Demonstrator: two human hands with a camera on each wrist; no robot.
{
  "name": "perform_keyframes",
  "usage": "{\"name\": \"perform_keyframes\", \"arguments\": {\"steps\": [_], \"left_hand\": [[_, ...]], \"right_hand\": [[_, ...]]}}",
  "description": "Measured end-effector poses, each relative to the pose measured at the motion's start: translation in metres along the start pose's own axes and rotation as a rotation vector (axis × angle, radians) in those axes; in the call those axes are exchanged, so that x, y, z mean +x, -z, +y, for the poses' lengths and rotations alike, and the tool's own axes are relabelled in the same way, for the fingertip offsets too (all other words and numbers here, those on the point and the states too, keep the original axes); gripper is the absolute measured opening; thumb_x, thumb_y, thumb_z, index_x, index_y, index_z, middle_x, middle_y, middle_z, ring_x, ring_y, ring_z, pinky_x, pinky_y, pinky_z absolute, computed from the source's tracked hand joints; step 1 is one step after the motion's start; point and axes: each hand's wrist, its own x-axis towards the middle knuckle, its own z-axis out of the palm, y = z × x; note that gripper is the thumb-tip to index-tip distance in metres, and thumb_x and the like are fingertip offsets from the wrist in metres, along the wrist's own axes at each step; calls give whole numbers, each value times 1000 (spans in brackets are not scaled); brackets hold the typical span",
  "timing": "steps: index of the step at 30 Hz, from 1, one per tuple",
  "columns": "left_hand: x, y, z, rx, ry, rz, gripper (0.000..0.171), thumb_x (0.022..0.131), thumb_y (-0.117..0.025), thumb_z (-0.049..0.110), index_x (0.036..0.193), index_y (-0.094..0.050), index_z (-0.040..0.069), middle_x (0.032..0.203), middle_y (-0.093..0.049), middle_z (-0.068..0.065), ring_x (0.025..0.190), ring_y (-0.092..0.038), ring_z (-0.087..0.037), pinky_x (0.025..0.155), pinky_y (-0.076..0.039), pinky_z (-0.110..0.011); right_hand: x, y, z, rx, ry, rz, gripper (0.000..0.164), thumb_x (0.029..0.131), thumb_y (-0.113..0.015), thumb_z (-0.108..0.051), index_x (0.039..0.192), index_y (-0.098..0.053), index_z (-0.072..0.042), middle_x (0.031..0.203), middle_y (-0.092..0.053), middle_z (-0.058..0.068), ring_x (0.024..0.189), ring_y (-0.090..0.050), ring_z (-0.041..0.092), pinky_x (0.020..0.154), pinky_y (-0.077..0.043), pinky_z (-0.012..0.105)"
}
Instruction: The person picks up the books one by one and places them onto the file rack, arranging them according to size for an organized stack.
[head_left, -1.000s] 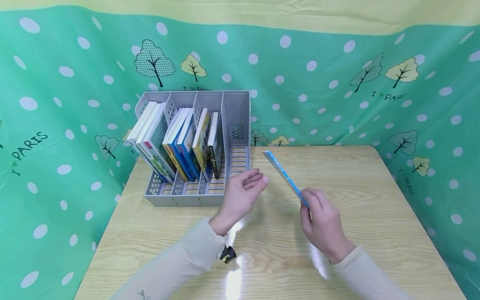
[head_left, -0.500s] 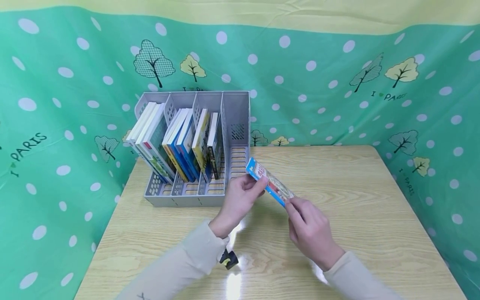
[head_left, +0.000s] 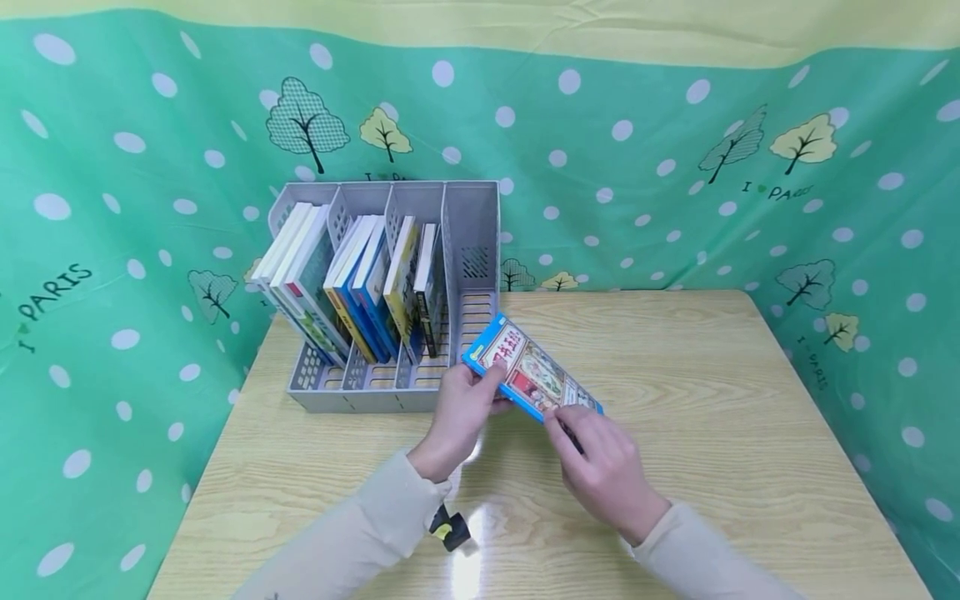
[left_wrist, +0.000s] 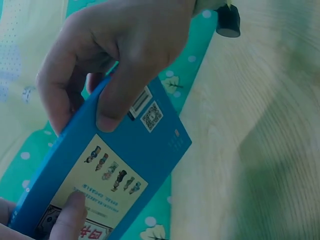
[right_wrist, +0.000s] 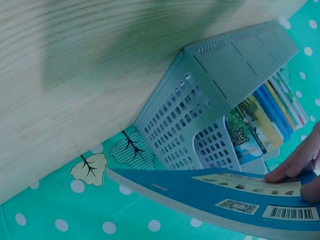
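In the head view, a thin blue-edged book [head_left: 534,373] with an illustrated cover is held tilted above the table, by the front right corner of a grey file organizer [head_left: 401,402]. My left hand [head_left: 459,408] pinches its left end, thumb on the cover and fingers underneath. My right hand [head_left: 603,467] grips the lower right end with curled fingers. In the left wrist view, the blue back cover [left_wrist: 150,155] shows a QR code and a cream panel, with fingers at both ends. The right wrist view shows the same blue cover [right_wrist: 185,182] with a barcode.
White-spined books [head_left: 300,258] lean in the organizer's leftmost compartment, blue and yellow books [head_left: 363,292] in the second, and a yellow book [head_left: 402,279] with a dark one [head_left: 429,287] in the third. A green patterned cloth [head_left: 622,183] hangs behind the wooden table [head_left: 712,400].
My right hand has brought the book leftward and turned its cover upward. My left hand, holding nothing a second ago, has taken its left end. The organizer and its books have not moved.
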Motion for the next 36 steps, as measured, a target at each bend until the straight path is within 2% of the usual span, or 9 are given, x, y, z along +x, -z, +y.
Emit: {"name": "perform_keyframes", "arguments": {"steps": [3, 7, 17, 29, 32, 36], "left_hand": [[-1, 2, -1, -40, 23, 11, 30, 97, -51, 11, 120, -55, -8, 107, -66, -23, 93, -69, -30, 80, -57, -36], [-2, 4, -2, -75, 20, 23, 31, 97, -50, 7, 124, -53, -8, 111, -64, -25, 96, -68, -31, 80, -57, -35], [-5, 8, -1, -78, 5, 22, 31, 98, -49, 8, 125, -53, -7, 112, -64, -25, 96, -67, -31, 79, -57, -35], [-5, 19, 18, -51, -2, 54, 30, 96, -50, 6, 123, -55, -6, 112, -65, -24, 93, -68, -32, 77, -58, -37], [-7, 22, 23, -45, -11, 49, 30, 97, -50, 7, 123, -55, -6, 112, -65, -23, 93, -68, -31, 78, -58, -37], [-8, 29, 30, -16, -64, 46, 28, 98, -49, 7, 121, -57, -6, 109, -65, -24, 90, -69, -30, 77, -58, -38]], "right_hand": [[-3, -2, -2, 10, -11, -31, 25, 91, -46, 0, 92, -70, 4, 89, -65, 17, 72, -64, 30, 60, -58, 40], [-6, -6, -4, 20, -28, -45, 24, 93, -46, -1, 93, -70, 4, 90, -65, 17, 75, -65, 29, 62, -59, 40], [-8, -10, -8, 18, -52, -51, 24, 95, -46, -5, 96, -69, 3, 91, -65, 15, 78, -65, 29, 66, -59, 41], [-5, -10, -9, 69, -35, -1, 22, 93, -49, -6, 92, -69, 3, 88, -66, 15, 77, -66, 30, 63, -57, 39], [-5, -11, -10, 95, -47, -5, 24, 94, -52, -14, 93, -69, 3, 89, -66, 14, 78, -65, 29, 64, -58, 40], [-7, -12, -8, 145, -61, 20, 37, 96, -53, -29, 95, -67, 5, 90, -66, 15, 77, -65, 29, 64, -57, 41]]}}
